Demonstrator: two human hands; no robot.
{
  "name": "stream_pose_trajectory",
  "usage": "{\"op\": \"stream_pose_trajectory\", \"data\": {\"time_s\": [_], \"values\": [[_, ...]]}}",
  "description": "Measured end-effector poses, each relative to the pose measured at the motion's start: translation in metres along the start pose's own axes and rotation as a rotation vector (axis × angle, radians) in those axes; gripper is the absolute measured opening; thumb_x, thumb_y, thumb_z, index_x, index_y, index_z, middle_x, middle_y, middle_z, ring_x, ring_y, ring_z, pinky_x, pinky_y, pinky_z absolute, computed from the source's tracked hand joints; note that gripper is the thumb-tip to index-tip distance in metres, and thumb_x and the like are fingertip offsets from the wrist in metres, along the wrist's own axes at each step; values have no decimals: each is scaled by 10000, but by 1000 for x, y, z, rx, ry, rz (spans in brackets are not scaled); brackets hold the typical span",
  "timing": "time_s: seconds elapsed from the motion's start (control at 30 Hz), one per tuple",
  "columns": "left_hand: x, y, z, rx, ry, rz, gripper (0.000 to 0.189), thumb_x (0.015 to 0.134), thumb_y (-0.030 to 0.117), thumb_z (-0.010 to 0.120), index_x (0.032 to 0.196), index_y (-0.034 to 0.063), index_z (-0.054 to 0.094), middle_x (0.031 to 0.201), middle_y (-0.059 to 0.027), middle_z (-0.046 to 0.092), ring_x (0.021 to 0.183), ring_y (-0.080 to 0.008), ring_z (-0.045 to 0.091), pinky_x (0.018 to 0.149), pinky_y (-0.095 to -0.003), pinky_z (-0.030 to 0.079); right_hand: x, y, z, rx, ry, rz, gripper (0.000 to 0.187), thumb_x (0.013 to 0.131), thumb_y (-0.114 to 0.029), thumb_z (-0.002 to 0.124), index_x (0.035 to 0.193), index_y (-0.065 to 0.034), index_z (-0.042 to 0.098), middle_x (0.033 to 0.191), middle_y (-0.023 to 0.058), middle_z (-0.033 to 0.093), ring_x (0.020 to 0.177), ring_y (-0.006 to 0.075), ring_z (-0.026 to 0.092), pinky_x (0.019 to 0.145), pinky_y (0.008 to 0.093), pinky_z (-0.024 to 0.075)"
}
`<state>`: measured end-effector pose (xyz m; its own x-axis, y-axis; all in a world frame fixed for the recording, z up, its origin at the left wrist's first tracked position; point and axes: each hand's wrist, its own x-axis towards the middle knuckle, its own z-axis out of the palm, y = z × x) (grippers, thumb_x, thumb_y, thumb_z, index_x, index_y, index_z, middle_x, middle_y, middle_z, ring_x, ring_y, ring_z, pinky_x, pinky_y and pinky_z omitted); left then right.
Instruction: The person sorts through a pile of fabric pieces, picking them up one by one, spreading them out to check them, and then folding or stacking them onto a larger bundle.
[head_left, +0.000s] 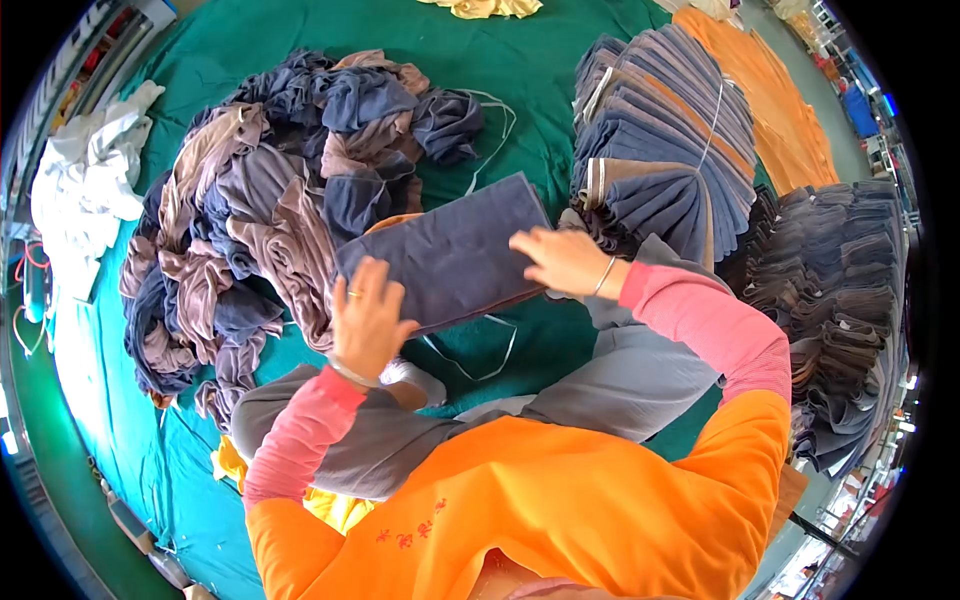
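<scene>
A folded stack of dark blue-grey cloth (457, 255) lies before me, slanting up to the right, with thinner brownish layers at its lower edge. My left hand (369, 319), wearing a ring and a bracelet, is over its left end with the fingers spread. At the right end, my right hand (564, 261) has its fingertips against the cloth's edge, fingers apart. Neither hand appears closed around the stack. Beyond its left side spreads a loose heap of blue, mauve and tan cloths (277, 187). A bit of orange cloth (394, 221) peeks out behind the stack.
Right of the stack stands a fanned bundle of folded cloths (660, 142), bound with white string. More folded cloths (847, 300) are piled farther right, beside orange fabric (780, 97). White cloth (94, 180) lies left on the green ground sheet (525, 67). White cord (480, 375) trails below the stack.
</scene>
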<state>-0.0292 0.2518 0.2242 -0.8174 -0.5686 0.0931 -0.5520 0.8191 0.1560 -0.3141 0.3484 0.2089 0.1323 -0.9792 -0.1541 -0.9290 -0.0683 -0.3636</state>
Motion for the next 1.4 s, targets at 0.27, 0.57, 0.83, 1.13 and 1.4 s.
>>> {"op": "stream_pose_trajectory", "data": {"time_s": [0.27, 0.57, 0.83, 1.13, 1.4], "values": [[-6, -95, 87, -330, -29, 397, 304, 701, 313, 665, 784, 32, 582, 933, -101, 546, 964, -286, 481, 820, -357, 392, 2, 24, 17, -111, -366, 85, 501, 670, -261, 666, 1071, -110, 406, 875, 182, 572, 801, 364, 584, 664, 439, 456], [-44, -182, 252, -230, -398, -975, 467, 765, 285, 571, 1182, 127, 434, 1125, -201, 493, 1108, -372, 447, 889, -479, 384, 23, 11, -33, -198, -141, 28, 300, 702, -229, 641, 931, -60, 545, 801, 147, 598, 787, 313, 595, 663, 424, 463], [-18, -204, 234, 2, -659, -522, 301, 782, 337, 489, 963, 148, 636, 1018, -136, 608, 961, -302, 576, 789, -426, 459, 28, -10, -56, -128, -143, -22, 339, 714, -218, 647, 993, -66, 528, 831, 134, 577, 798, 321, 575, 681, 401, 458], [42, -205, -28, -1510, 110, -501, 86, 781, 87, 559, 840, 140, 525, 693, 67, 463, 622, -47, 423, 579, -183, 330, 52, -30, -75, -128, -54, -86, 245, 703, -214, 637, 863, -40, 573, 778, 151, 596, 760, 326, 589, 653, 420, 467], [59, -106, -107, -1993, 309, 218, 267, 793, 159, 546, 1029, 68, 461, 1147, -105, 461, 1107, -262, 414, 946, -407, 309, 94, -56, -81, 65, 403, -328, 478, 731, -272, 629, 1111, -20, 485, 950, 163, 566, 884, 313, 560, 717, 391, 457]]}}
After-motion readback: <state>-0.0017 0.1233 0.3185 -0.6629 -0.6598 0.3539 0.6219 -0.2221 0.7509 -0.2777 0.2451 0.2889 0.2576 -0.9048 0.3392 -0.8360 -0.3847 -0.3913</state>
